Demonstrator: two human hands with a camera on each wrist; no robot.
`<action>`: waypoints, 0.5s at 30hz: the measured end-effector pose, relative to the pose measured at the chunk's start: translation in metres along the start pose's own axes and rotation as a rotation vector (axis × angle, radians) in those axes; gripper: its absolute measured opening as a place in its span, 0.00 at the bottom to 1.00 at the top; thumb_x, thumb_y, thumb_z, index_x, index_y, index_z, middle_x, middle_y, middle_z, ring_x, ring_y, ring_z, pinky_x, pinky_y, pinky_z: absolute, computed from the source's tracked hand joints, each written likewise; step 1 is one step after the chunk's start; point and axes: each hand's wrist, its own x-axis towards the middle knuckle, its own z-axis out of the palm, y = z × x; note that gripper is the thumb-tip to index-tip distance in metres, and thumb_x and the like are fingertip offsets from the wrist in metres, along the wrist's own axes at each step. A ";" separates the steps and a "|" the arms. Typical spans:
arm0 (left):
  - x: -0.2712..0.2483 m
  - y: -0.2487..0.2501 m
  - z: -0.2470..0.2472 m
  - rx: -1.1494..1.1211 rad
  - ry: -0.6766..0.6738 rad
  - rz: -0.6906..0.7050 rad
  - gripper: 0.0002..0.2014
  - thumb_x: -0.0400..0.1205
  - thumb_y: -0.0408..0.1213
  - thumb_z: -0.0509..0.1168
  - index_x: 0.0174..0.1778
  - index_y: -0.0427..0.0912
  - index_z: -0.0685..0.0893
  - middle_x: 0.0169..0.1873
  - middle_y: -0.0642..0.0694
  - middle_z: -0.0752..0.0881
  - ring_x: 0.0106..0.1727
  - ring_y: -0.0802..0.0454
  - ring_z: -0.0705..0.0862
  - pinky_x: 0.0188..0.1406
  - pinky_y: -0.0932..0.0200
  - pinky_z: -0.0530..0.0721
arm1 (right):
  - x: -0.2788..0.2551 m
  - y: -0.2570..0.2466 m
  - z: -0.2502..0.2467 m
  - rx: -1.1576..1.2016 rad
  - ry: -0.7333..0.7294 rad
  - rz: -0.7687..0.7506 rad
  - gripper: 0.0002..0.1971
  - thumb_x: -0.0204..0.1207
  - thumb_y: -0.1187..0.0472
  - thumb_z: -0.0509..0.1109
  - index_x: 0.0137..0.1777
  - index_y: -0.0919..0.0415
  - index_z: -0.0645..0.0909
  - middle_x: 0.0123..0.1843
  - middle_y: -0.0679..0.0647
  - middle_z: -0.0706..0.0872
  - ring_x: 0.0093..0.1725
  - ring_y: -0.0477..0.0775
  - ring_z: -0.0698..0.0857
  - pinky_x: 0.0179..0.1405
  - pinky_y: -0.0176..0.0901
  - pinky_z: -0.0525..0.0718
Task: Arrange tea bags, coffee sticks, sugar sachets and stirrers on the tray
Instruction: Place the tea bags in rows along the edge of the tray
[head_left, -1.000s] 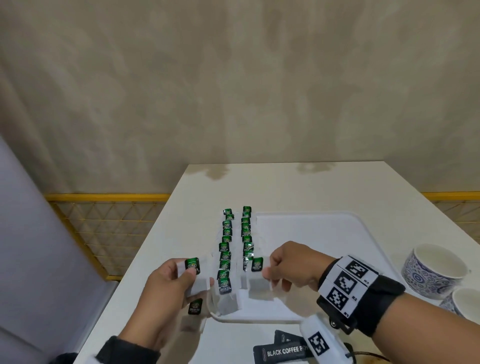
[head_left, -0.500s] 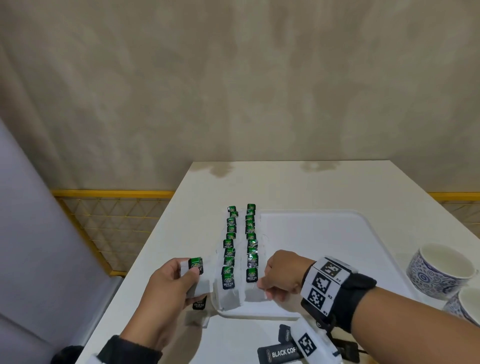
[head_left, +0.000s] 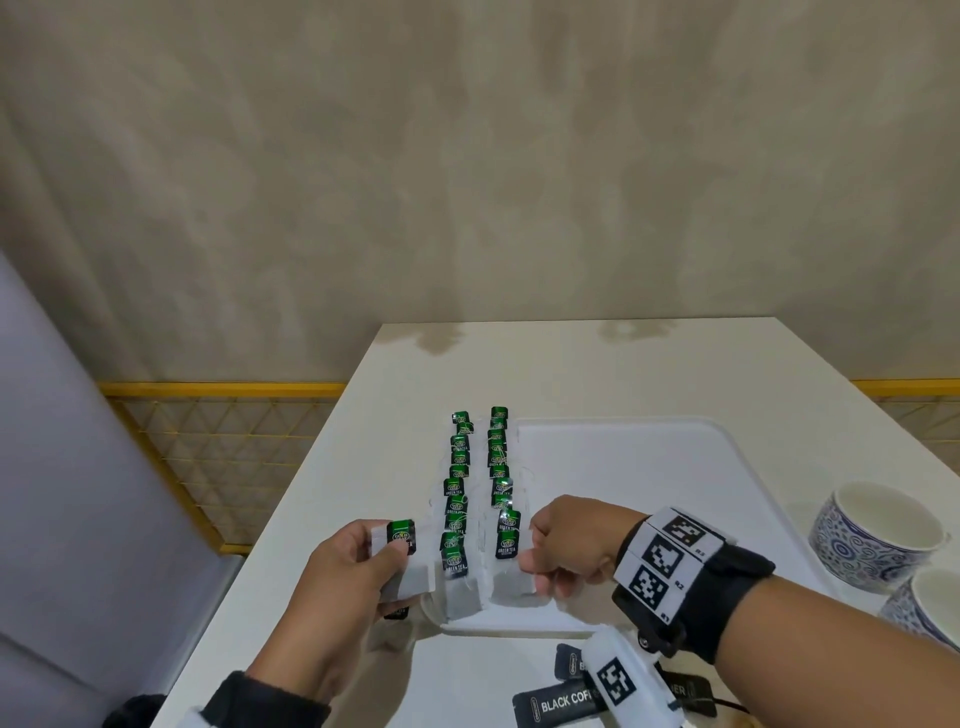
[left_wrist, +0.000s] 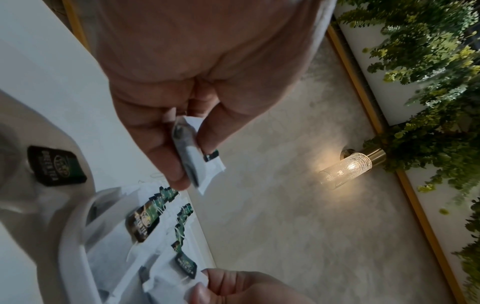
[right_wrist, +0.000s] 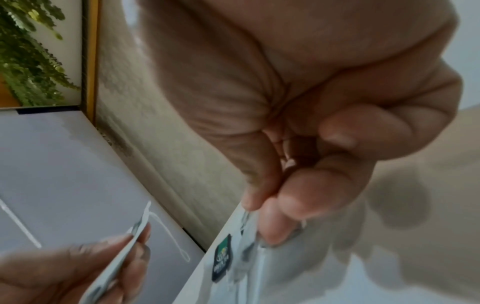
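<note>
Left hand (head_left: 345, 569): grip pinched spare tea bag (head_left: 402, 558), long axis away | Right hand (head_left: 569, 545): grip pinched tea bag (head_left: 514, 582) on tray (head_left: 623, 452) | Open slot beside right grip, right nearer

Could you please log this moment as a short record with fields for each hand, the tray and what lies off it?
left hand: holds tea bags beside the tray
right hand: pinches the nearest tea bag of the right row
tray: two rows of tea bags along its left edge
off tray: black coffee sticks, two patterned cups
</note>
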 end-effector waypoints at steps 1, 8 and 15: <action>0.000 -0.001 0.000 0.009 0.001 -0.002 0.07 0.85 0.28 0.61 0.49 0.36 0.84 0.47 0.36 0.89 0.46 0.39 0.86 0.51 0.41 0.88 | 0.000 0.001 -0.002 0.017 -0.016 -0.005 0.10 0.83 0.62 0.67 0.39 0.59 0.73 0.26 0.49 0.86 0.20 0.44 0.78 0.13 0.28 0.68; 0.003 -0.003 0.002 0.029 -0.005 -0.034 0.06 0.84 0.28 0.61 0.51 0.35 0.83 0.46 0.36 0.88 0.43 0.41 0.86 0.49 0.41 0.87 | 0.003 0.006 -0.001 -0.022 -0.005 -0.009 0.10 0.80 0.59 0.71 0.39 0.59 0.76 0.32 0.52 0.88 0.20 0.45 0.77 0.13 0.28 0.68; 0.003 -0.003 0.002 0.048 -0.015 -0.030 0.05 0.83 0.29 0.64 0.51 0.35 0.85 0.46 0.36 0.90 0.42 0.43 0.87 0.44 0.45 0.86 | 0.012 0.003 0.007 -0.128 0.020 0.002 0.08 0.79 0.56 0.71 0.42 0.60 0.82 0.30 0.50 0.87 0.23 0.46 0.79 0.26 0.35 0.76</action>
